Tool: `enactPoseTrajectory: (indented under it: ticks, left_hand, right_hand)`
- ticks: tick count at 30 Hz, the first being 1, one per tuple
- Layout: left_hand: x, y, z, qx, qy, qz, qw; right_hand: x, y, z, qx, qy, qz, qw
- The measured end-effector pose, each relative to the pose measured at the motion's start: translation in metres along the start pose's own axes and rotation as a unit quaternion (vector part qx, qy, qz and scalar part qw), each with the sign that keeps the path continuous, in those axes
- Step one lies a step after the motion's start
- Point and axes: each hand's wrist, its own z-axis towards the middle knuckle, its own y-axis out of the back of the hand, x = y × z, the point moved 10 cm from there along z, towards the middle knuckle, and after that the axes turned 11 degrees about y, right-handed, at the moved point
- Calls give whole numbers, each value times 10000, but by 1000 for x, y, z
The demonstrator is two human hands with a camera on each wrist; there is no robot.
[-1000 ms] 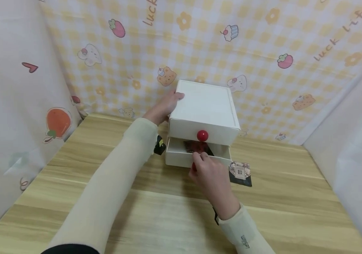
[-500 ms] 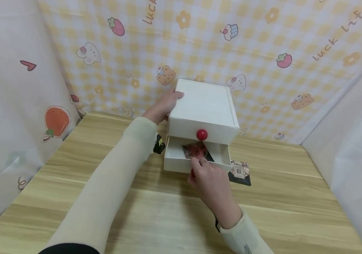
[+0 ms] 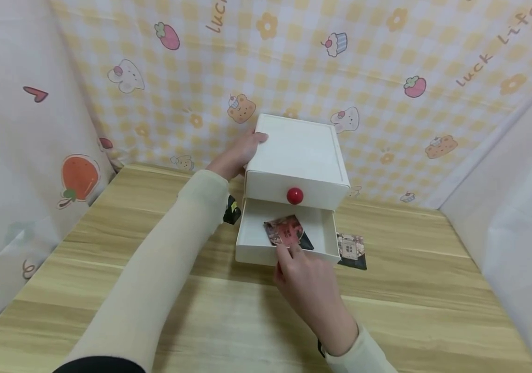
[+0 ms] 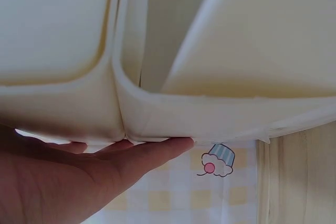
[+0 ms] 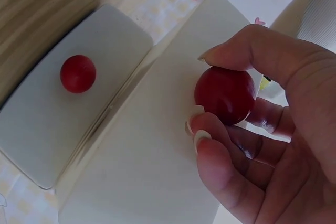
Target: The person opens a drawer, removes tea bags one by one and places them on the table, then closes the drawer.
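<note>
A white two-drawer desktop cabinet (image 3: 300, 147) stands against the back cloth. My left hand (image 3: 235, 155) rests along its left side, thumb at the top edge; in the left wrist view its extended fingers (image 4: 163, 150) press on the white wall. With fingertips and thumb, my right hand (image 3: 310, 290) pinches the round red knob (image 5: 226, 95) of the lower drawer (image 3: 252, 254), which is pulled well out. Inside that drawer lies a flat dark packet (image 3: 284, 230) with a reddish printed front. The upper drawer, with its own red knob (image 3: 295, 196), is closed.
Another flat packet (image 3: 351, 251), floral with a black lower part, lies on the wood-grain table (image 3: 415, 290) right of the drawer. A yellow-checked cloth (image 3: 377, 72) hangs behind, with white cloth (image 3: 4, 207) at both sides.
My right hand has drawn the lower drawer farther toward me, so more of its inside and the packet shows. My left hand has stayed on the cabinet's side.
</note>
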Motion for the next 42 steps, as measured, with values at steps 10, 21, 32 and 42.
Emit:
enactPoseTrajectory:
  ticks: [10,21,32,42]
  left_hand:
    - [0,0,-3,-11,58,32,10000]
    - [1,4,1,28,71,9,10000]
    - [-1,3,-2,-54,30,28,10000]
    - [0,1,-3,-76,67,35,9999]
  right_hand:
    - [13,5,-7,460,66,-140,9988]
    - [28,17,-13,221,294,-389,9986]
    - [28,14,-20,365,235,-454,9980]
    - [19,24,-25,956,166,497,9940]
